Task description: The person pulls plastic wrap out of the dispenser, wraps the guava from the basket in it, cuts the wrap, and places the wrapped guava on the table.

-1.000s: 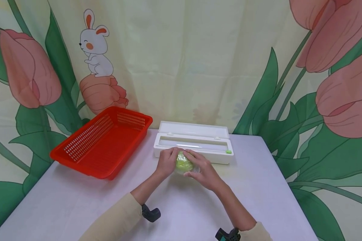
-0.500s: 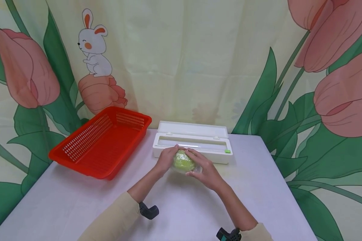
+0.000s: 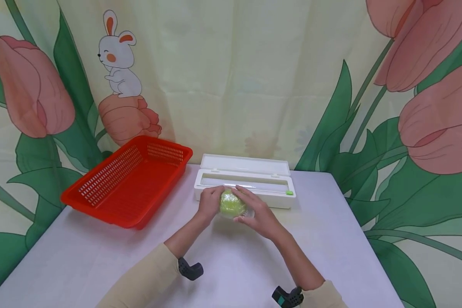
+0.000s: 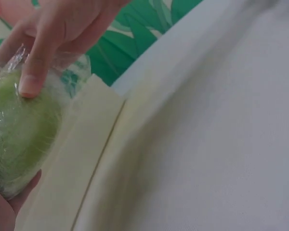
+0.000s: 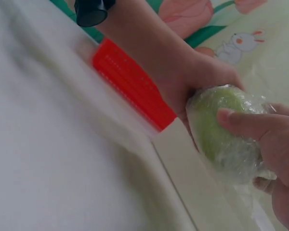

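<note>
both hands hold a green ball (image 3: 232,203) wrapped in clear film, just in front of the white wrap box (image 3: 246,182) on the table (image 3: 100,256). the left hand (image 3: 209,203) curls its fingers round one side. the right hand (image 3: 256,210) curls round the other side. a red basket (image 3: 128,184) sits to the left.

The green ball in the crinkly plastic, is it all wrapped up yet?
Mostly. Clear film already covers the green ball, seen wrinkled over it in both wrist views. Both hands hold it now: the left hand cups one side, the right hand presses film on the other. Loose film hangs underneath, unsmoothed. It sits by the white film box; the red basket holds nothing.
</note>
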`<state>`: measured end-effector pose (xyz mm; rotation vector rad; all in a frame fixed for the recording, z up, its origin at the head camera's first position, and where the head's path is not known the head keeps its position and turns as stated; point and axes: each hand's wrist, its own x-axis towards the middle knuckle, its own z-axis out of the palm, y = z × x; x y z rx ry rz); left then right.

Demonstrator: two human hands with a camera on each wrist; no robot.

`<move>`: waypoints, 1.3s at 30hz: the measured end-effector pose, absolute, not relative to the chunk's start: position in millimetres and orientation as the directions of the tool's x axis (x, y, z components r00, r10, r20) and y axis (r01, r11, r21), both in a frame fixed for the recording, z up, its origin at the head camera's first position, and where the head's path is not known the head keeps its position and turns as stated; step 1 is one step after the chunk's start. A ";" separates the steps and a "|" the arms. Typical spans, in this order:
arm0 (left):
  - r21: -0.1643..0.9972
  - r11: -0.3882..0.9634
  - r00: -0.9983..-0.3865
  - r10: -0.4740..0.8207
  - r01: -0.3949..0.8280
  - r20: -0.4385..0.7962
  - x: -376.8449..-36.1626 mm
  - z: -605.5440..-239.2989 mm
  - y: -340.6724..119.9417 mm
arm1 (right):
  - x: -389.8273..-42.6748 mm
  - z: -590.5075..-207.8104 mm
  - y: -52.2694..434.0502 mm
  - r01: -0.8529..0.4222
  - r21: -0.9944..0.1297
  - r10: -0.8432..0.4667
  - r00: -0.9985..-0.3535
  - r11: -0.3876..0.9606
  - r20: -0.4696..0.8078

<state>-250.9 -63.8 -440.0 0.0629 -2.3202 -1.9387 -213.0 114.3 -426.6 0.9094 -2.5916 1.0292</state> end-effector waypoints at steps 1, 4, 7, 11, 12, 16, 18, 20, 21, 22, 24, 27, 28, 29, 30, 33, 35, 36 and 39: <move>0.987 0.160 -0.994 -0.108 0.011 0.029 -251.7 -440.0 -64.6 | -213.8 -427.5 115.4 -0.590 -0.577 -0.456 -0.806 0.565 0.377; 0.994 0.100 -0.993 -0.109 -0.051 -0.040 -253.7 -439.5 -67.4 | -215.7 -431.4 120.5 -0.514 -0.648 -0.398 -0.855 0.563 0.332; 0.997 0.039 -0.991 -0.117 -0.068 -0.063 -254.1 -437.3 -69.5 | -211.3 -424.6 123.1 -0.421 -0.739 -0.341 -0.900 0.526 0.270; 0.998 -0.009 -0.993 -0.092 -0.068 -0.068 -254.5 -439.7 -68.0 | -202.0 -407.8 122.9 -0.299 -0.815 -0.301 -0.940 0.497 0.161; 0.997 -0.018 -0.994 -0.079 -0.072 -0.074 -256.8 -444.4 -67.3 | -199.8 -403.4 122.5 -0.279 -0.825 -0.299 -0.944 0.491 0.141; 0.997 -0.011 -0.997 -0.010 -0.080 -0.080 -254.3 -445.9 -65.4 | -202.7 -405.2 123.6 -0.226 -0.848 -0.272 -0.957 0.478 0.102; 0.997 0.018 -0.996 0.046 -0.074 -0.074 -254.5 -446.6 -66.9 | -204.3 -405.2 124.1 -0.216 -0.854 -0.262 -0.960 0.474 0.098; 0.997 0.054 -0.992 0.112 -0.060 -0.065 -255.0 -447.1 -70.1 | -205.4 -404.8 125.4 -0.212 -0.856 -0.255 -0.962 0.472 0.097; 0.995 0.082 -0.987 0.145 -0.054 -0.066 -255.5 -447.4 -72.2 | -205.8 -404.4 126.2 -0.207 -0.858 -0.253 -0.963 0.470 0.094; 0.994 0.107 -0.981 0.186 -0.034 -0.054 -256.1 -447.7 -74.4 | -206.4 -404.1 127.0 -0.208 -0.857 -0.256 -0.962 0.472 0.093; 0.988 0.157 -0.963 0.268 0.004 -0.039 -256.9 -447.5 -79.1 | -206.9 -403.0 129.0 -0.213 -0.854 -0.266 -0.960 0.475 0.092; 0.973 0.215 -0.920 0.392 0.079 -0.012 -258.6 -448.2 -86.3 | -207.3 -400.3 131.3 -0.239 -0.850 -0.299 -0.949 0.470 0.101; 0.965 0.239 -0.904 0.427 0.104 -0.008 -258.9 -448.3 -88.4 | -207.3 -399.3 132.0 -0.249 -0.848 -0.315 -0.944 0.468 0.103; 0.955 0.268 -0.889 0.458 0.126 -0.012 -259.3 -448.4 -90.1 | -207.2 -398.5 132.7 -0.258 -0.847 -0.331 -0.938 0.465 0.104; 0.943 0.296 -0.873 0.488 0.150 -0.014 -259.7 -448.5 -91.6 | -207.4 -397.7 133.1 -0.271 -0.844 -0.350 -0.931 0.462 0.107; 0.907 0.356 -0.818 0.574 0.223 -0.025 -260.0 -448.5 -94.6 | -207.5 -395.5 134.0 -0.306 -0.834 -0.407 -0.907 0.458 0.110; 0.895 0.365 -0.777 0.628 0.255 -0.035 -258.7 -447.5 -95.3 | -207.9 -394.4 134.2 -0.331 -0.828 -0.441 -0.890 0.453 0.115; 0.893 0.365 -0.760 0.649 0.262 -0.043 -257.9 -447.4 -95.5 | -208.0 -393.8 134.2 -0.342 -0.825 -0.458 -0.881 0.450 0.115; 0.896 0.358 -0.721 0.689 0.262 -0.064 -255.4 -447.6 -94.8 | -208.4 -392.5 133.6 -0.375 -0.815 -0.507 -0.854 0.442 0.118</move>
